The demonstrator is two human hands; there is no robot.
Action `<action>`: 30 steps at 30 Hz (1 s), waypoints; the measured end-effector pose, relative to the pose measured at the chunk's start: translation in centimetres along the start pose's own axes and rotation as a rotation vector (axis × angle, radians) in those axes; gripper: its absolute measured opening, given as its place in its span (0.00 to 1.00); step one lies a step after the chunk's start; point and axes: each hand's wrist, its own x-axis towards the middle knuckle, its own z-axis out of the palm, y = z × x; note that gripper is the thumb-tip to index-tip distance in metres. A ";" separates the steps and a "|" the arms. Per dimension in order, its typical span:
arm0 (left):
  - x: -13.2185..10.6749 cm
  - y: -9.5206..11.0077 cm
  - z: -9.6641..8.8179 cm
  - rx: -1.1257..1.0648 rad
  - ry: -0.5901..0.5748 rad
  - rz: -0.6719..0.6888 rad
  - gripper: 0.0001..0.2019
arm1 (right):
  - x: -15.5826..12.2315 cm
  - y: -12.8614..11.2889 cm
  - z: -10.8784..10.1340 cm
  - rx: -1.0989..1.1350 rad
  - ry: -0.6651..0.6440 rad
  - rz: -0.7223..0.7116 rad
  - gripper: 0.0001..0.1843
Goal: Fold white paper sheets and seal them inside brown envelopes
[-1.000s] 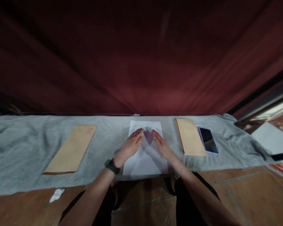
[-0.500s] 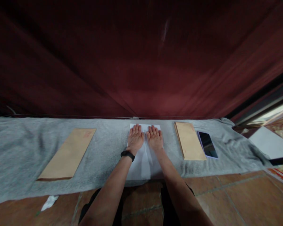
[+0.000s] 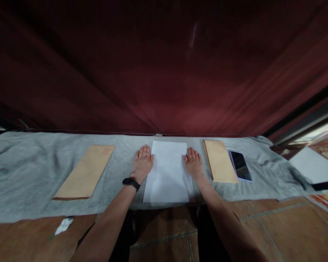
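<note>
A white sheet of paper [image 3: 169, 171] lies flat on a grey cloth [image 3: 120, 156] in front of me. My left hand [image 3: 143, 162] rests palm down at the sheet's left edge, fingers stretched out, thumb at the paper's border. At the right edge my right hand [image 3: 193, 162] lies flat in the same way, its thumb over the paper. Neither hand grips anything. A dark band circles my left wrist. Whether the paper is one sheet or several, I cannot tell.
To the left lies a brown envelope [image 3: 86, 173]. On the right is a stack of brown envelopes [image 3: 221, 162], with a phone [image 3: 241, 166] beside it. A dark red curtain [image 3: 164, 72] hangs behind. A crumpled white scrap [image 3: 64, 225] lies on the tiled floor [image 3: 268, 225].
My hands have slid apart, from the middle of the paper out to its left and right edges. The paper's crease down the middle looks flatter.
</note>
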 end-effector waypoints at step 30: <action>-8.3 2.1 -7.2 -0.358 -0.517 0.614 0.17 | -3.7 2.2 -6.7 0.422 -0.544 -0.295 0.27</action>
